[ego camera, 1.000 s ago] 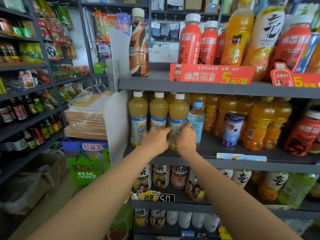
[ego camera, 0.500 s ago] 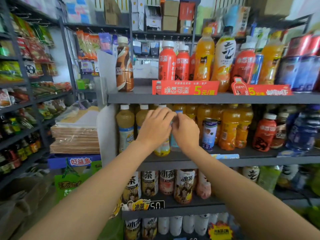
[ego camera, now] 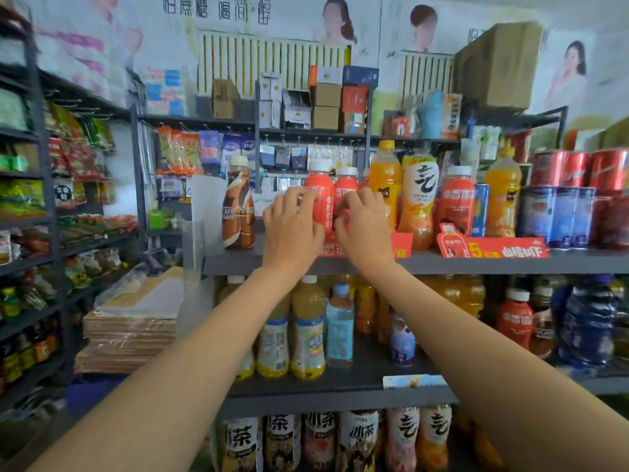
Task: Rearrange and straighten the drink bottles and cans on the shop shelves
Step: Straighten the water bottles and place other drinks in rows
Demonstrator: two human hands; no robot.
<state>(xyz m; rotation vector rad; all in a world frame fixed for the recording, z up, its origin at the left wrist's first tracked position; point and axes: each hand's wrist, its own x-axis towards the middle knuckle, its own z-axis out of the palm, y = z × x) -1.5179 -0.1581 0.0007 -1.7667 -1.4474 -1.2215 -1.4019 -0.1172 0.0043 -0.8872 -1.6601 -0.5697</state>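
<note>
Both hands are up at the top shelf (ego camera: 476, 264). My left hand (ego camera: 292, 229) curls its fingers round the left side of a red bottle with a white cap (ego camera: 321, 189). My right hand (ego camera: 366, 226) grips the lower part of the second red bottle (ego camera: 347, 187) right beside it. Both bottles stand upright at the shelf's front, behind a red price strip that my hands partly hide. A brown coffee bottle (ego camera: 238, 209) stands alone to the left, and an orange juice bottle (ego camera: 384, 175) stands to the right.
Further right on the top shelf are a third red bottle (ego camera: 456, 202) and stacked can packs (ego camera: 558, 216). The middle shelf holds yellow bottles (ego camera: 308, 332) and a light-blue one (ego camera: 339, 330). Flattened cardboard (ego camera: 132, 321) is stacked at the left, beside a snack rack (ego camera: 44, 206).
Both hands have left the yellow bottles on the middle shelf and risen to the red bottles on the top shelf. The view has tilted upward.
</note>
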